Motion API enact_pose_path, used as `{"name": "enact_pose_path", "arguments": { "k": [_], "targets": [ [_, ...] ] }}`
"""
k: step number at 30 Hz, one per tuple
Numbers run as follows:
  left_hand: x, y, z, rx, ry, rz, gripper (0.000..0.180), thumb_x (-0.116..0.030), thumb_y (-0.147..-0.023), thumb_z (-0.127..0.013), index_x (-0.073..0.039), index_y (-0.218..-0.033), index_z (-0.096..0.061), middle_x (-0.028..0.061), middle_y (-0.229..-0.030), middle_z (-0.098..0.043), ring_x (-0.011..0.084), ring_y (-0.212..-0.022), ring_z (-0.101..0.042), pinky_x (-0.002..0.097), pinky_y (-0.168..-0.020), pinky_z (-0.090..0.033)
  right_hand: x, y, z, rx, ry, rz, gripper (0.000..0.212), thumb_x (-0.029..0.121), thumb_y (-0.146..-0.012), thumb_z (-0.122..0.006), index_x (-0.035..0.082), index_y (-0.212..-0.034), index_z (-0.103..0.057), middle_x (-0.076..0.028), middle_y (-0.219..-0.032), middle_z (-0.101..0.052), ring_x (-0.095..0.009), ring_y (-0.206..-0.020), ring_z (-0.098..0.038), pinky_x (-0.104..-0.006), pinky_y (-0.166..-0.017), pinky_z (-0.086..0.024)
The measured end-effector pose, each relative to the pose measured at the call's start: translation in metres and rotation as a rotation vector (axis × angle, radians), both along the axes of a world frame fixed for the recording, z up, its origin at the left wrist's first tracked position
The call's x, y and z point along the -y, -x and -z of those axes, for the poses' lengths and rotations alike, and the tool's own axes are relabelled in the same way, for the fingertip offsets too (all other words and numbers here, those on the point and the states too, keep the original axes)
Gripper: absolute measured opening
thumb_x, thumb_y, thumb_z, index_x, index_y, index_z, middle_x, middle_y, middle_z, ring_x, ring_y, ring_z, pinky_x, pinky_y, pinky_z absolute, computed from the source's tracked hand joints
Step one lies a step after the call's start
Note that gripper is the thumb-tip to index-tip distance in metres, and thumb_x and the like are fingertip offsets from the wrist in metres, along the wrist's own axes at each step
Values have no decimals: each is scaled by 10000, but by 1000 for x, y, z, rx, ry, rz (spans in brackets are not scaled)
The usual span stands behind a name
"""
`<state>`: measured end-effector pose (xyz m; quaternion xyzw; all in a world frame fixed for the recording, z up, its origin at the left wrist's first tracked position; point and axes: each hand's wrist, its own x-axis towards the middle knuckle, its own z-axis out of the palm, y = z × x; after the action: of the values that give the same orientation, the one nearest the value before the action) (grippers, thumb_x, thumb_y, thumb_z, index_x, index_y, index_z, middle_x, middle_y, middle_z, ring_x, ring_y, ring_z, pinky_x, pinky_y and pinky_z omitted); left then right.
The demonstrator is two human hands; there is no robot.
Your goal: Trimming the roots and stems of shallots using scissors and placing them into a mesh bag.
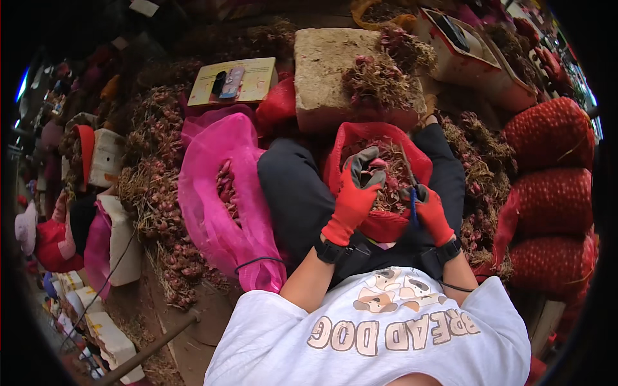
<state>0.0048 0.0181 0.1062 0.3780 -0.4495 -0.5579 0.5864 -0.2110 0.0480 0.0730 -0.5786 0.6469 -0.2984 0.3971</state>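
Note:
My left hand (356,193), in a red glove with grey fingers, is closed round a few shallots (372,172) over a red mesh bag (421,161) between my legs. Loose shallots and dry trimmings (389,201) lie inside that bag. In the matching glove, my right hand (430,211) grips blue-handled scissors (413,202), whose narrow metal blades point away from me over the bag; their exact shape is partly hidden by my fingers. Beside my left leg, a pink mesh bag (199,186) lies spread with shallots (226,193) in it.
A worn foam block (328,71) ahead carries bunched dry shallots (380,80). Left of it, a phone (232,82) and a small dark object rest on a box (261,71). Shallot heaps (154,174) flank me. Full red mesh sacks (553,202) are stacked at right; a person (58,238) sits far left.

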Motion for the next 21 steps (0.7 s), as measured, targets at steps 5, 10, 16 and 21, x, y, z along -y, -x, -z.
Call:
{"name": "enact_pose_path", "arguments": {
  "k": [5,10,16,21],
  "targets": [
    [-29,-102,-88,166,194,-502,389,60,-779,-600,-26,-1152,-527,41,-974,-582,116,-900,-567,238,-775,-447,4,7,-21,113,26,-35,163,51,-775,-601,-13,-924,-608,-87,-801,-653,-135,-749,-619,-279,-683,-463],
    [-77,-219,-18,920,-166,-714,414,-81,-782,-659,-50,-1171,-521,88,-1055,-566,204,-921,-563,329,-783,-459,27,-44,-59,49,216,-309,187,44,-764,-618,-10,-943,-599,-80,-812,-644,-145,-757,-609,-277,-703,-461],
    [-126,-233,2,1732,-558,-823,591,-279,-736,-712,-50,-1230,-483,191,-1261,-450,356,-1087,-505,430,-897,-422,58,-54,-78,30,384,-446,267,46,-751,-649,-25,-1000,-583,-59,-835,-630,-105,-789,-571,-271,-750,-461],
    [-198,-270,21,1381,-792,-452,463,-249,-726,-646,-48,-1134,-561,200,-1066,-600,360,-1022,-551,427,-863,-449,93,-25,-93,-129,486,-411,222,168,-758,-673,25,-901,-580,-138,-787,-597,-283,-710,-575,-332,-688,-447]
  ]
}}
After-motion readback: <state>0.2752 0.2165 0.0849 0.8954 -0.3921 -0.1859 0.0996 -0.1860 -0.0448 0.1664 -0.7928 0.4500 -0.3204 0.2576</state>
